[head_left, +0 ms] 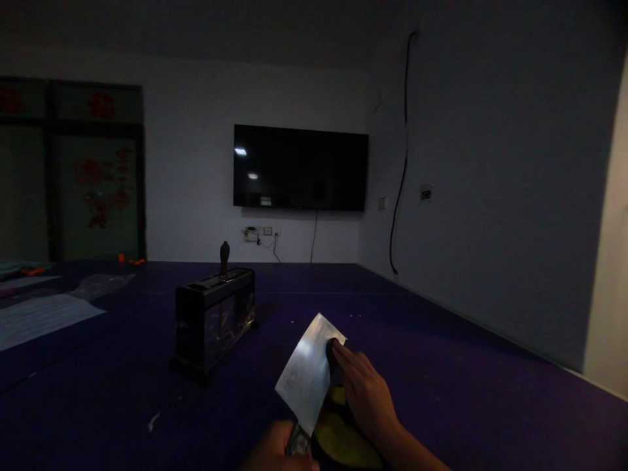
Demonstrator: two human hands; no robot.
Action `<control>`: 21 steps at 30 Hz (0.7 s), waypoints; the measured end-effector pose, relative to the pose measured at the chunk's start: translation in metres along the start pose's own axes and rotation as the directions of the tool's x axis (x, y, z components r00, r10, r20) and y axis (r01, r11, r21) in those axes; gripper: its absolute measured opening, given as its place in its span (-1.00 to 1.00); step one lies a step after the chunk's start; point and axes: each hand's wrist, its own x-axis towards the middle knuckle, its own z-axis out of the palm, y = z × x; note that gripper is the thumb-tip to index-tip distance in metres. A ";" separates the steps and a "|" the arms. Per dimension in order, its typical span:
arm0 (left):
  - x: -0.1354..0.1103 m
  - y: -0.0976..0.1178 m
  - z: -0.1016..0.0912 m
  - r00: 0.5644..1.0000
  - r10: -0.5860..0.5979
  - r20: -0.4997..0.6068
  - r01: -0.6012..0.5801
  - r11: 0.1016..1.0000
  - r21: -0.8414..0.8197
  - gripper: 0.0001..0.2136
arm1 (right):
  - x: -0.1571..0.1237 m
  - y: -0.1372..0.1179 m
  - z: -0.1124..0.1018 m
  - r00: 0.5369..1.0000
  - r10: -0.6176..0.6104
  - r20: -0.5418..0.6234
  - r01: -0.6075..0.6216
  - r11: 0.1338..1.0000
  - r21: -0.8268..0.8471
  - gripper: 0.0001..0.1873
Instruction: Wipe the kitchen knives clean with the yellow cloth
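Note:
A cleaver (309,373) with a broad, shiny metal blade is tilted up in front of me. My left hand (280,450) is wrapped round its dark handle (297,439) at the bottom of the view. Against the blade's right side, near the far end, my right hand (366,389) presses a small dark piece (331,353) under its fingertips. What that piece is cannot be made out. Below the right hand lies a yellow-green thing (343,439) with dark edges, partly hidden by the hands and the blade.
On the purple tabletop (441,392) a black knife block (216,320) stands to the left, with one black-handled tool (224,258) upright in it. Farther left lie a paper sheet (44,317) and clear plastic (103,284). A television (300,168) hangs on the far wall.

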 end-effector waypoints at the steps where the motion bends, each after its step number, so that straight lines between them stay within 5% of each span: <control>1: 0.000 0.001 0.000 1.000 0.010 0.016 -0.010 1.000 0.002 -0.74 | -0.001 0.003 0.002 0.999 0.033 -0.009 -0.033 0.999 -0.013 -0.44; 7: -0.001 0.002 -0.001 0.999 0.029 0.016 -0.029 0.999 -0.019 -0.68 | -0.003 0.012 0.005 0.995 0.097 -0.033 -0.097 0.995 -0.017 -0.47; 14: -0.005 -0.006 -0.002 0.998 0.060 -0.014 -0.061 0.979 -0.195 -0.61 | -0.001 -0.011 -0.007 0.989 -0.136 0.064 0.129 0.986 0.102 -0.41; 21: 0.011 -0.012 0.004 0.996 -0.034 -0.078 -0.002 0.910 -0.414 -0.41 | 0.004 -0.048 -0.021 0.810 -0.538 0.234 0.491 0.840 0.229 -0.62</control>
